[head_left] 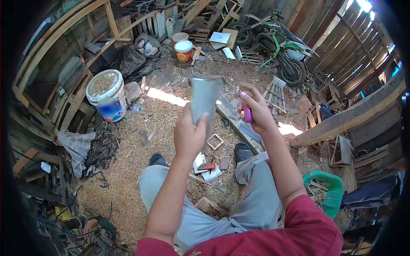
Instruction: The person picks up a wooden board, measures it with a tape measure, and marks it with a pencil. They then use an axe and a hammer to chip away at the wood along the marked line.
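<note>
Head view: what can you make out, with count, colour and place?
metal piece: 1, silver-grey, raised centre
small object: 1, pink, centre-right
square frame: 1, wood-coloured, below metal piece
tool: 1, red, below frame
large bucket: 1, white, left
white-lidded bucket: 1, orange, far side
tub: 1, green, right
motorbike: at least 1, green and black, far right
cloth: 1, pale grey, left
timber: uncounted, brown, around edges
wood shavings: uncounted, tan, widely strewn
footwear: 2, dark, being worn
left hand: 1, bare, holding metal piece
right hand: 1, bare, holding small object
</note>
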Action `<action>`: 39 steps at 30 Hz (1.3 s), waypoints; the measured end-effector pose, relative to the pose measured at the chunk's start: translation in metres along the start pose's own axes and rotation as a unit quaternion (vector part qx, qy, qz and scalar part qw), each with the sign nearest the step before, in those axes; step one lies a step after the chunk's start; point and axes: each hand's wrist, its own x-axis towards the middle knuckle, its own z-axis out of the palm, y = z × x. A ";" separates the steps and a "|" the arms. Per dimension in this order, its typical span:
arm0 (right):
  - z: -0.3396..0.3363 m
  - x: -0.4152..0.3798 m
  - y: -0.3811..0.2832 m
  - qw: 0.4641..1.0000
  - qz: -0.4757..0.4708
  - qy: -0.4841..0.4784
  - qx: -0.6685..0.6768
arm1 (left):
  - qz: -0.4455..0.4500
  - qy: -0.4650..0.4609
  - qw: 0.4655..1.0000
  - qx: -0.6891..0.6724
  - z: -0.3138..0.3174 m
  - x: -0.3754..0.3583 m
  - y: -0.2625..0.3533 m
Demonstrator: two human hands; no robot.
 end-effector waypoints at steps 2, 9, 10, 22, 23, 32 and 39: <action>-0.024 0.015 0.017 0.963 0.235 0.034 0.130 | -0.057 0.025 0.989 -0.134 0.007 0.005 -0.016; -0.019 0.017 0.018 0.935 0.232 0.061 0.263 | -0.033 0.224 0.974 -0.029 0.002 0.015 -0.011; -0.016 0.013 0.019 0.946 0.207 0.048 0.244 | -0.034 0.200 0.977 -0.069 -0.002 0.013 -0.008; 0.040 -0.029 0.017 0.937 -0.219 -0.073 -0.261 | -0.008 0.057 0.996 -0.066 0.006 0.005 -0.032; 0.045 -0.034 0.013 0.945 -0.196 -0.070 -0.250 | 0.006 0.063 0.997 -0.052 0.010 0.004 -0.034; 0.045 -0.033 0.014 0.902 -0.286 -0.129 -0.298 | -0.041 0.042 0.997 -0.052 0.017 -0.001 -0.021; 0.041 -0.035 0.014 0.894 -0.282 -0.156 -0.311 | -0.061 0.034 0.995 -0.069 0.019 -0.002 -0.021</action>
